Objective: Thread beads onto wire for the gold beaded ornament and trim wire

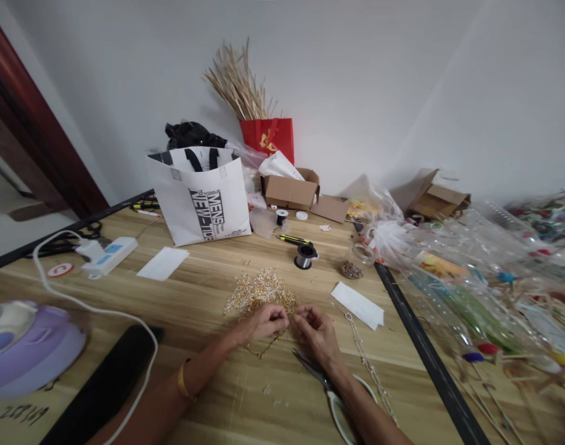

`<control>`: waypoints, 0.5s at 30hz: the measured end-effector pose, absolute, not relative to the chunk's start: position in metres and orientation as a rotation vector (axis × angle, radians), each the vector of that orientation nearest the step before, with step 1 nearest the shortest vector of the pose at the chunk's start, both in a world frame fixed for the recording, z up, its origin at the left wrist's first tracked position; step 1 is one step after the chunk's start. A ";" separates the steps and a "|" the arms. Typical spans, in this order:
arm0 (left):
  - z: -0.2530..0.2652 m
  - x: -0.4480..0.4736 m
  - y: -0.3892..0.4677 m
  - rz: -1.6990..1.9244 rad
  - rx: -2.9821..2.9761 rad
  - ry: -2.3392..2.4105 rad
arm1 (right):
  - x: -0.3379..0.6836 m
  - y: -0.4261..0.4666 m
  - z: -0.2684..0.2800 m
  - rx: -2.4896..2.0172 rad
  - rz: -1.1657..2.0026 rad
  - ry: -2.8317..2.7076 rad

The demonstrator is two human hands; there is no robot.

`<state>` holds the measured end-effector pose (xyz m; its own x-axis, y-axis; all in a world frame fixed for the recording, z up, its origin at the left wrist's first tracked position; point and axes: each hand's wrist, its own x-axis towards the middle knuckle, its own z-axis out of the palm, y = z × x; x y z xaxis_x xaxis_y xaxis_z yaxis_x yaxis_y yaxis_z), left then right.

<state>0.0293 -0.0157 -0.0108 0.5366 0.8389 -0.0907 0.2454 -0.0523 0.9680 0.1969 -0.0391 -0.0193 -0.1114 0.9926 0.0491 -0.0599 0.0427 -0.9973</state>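
My left hand (269,320) is closed in a pinch, with a thin gold beaded strand (260,355) hanging below its fingertips. Close beside it, my right hand (314,326) also pinches; what lies between its fingers is too small to name. Just beyond both hands spreads a pile of gold and clear beads (257,287), which my left hand partly covers. Scissors (334,402) with pale handles lie partly under my right forearm. To the right, a beaded chain (363,358) stretches along the table. A few small clear beads (266,390) rest near the front.
A wire spool (304,256), a craft knife (292,239) and a jar of beads (354,264) stand behind the pile. At left are a purple appliance (36,355), a white cable (110,312) and a power strip (112,256). Plastic packaging (454,284) crowds the right.
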 end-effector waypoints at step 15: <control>-0.008 0.030 -0.017 0.647 1.665 1.020 | 0.198 -0.044 -0.023 -1.137 0.979 -1.531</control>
